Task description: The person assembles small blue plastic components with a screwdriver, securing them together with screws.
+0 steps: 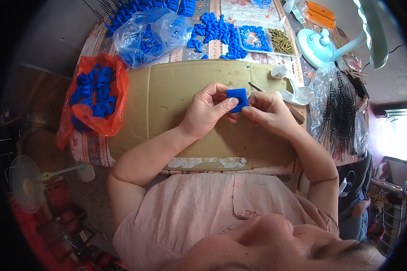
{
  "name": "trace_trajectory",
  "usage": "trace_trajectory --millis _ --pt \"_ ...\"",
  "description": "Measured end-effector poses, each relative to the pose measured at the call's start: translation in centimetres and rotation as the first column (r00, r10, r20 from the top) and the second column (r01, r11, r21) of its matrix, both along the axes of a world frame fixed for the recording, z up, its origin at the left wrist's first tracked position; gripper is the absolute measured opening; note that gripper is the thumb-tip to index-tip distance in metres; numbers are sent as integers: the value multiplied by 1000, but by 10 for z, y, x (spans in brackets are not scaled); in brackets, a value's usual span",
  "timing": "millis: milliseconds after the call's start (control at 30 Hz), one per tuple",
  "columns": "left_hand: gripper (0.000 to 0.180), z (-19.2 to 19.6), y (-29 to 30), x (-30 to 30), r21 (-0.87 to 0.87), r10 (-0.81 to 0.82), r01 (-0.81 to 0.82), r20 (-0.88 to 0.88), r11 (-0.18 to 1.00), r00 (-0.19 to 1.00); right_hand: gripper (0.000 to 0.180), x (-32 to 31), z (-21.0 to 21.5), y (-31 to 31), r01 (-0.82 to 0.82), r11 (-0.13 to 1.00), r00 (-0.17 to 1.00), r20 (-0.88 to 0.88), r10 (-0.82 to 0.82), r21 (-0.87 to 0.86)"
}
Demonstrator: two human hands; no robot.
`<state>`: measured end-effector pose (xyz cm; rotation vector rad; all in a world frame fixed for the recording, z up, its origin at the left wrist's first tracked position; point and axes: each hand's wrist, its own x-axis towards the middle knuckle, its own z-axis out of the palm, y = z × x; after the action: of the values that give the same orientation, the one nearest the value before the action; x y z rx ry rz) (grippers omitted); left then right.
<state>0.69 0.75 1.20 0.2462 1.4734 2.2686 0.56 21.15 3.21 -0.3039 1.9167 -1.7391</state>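
Observation:
Over the cardboard sheet, my left hand grips a blue square plastic part with a round recess. Its thumb presses on the face of the part, and its fingers go behind. My right hand is closed at the part's right edge, thumb and fingertips pinched against the lower right corner. Whether those fingertips also hold something small is hidden. Just beyond the right hand lies a thin dark pen-like tool. A brown handle-like piece shows partly beside the right wrist.
An orange-red bag of blue parts stands left. Across the back are a clear bag, loose blue pieces, and a tray with brass screws. To the right are a small white bottle, a lamp and black springs.

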Motion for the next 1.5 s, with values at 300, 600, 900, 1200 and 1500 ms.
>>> trace_trajectory --millis 300,600,900,1200,1500 --pt "10 0 0 2 -10 16 -17 -33 1000 999 19 2 3 0 -8 1000 1000 6 8 3" --pt "9 3 -3 1 -16 -32 32 -12 999 999 19 1 12 1 -35 998 999 40 33 49" --pt "10 6 3 8 -82 -33 32 -17 996 999 21 -1 9 -3 70 997 997 9 -70 35" --pt "29 6 -5 2 -88 -109 107 -16 990 994 27 -4 6 3 75 993 982 182 -57 -92" --pt "22 7 -2 4 -99 -86 83 -32 992 996 20 -4 0 3 47 994 997 61 -42 -95"
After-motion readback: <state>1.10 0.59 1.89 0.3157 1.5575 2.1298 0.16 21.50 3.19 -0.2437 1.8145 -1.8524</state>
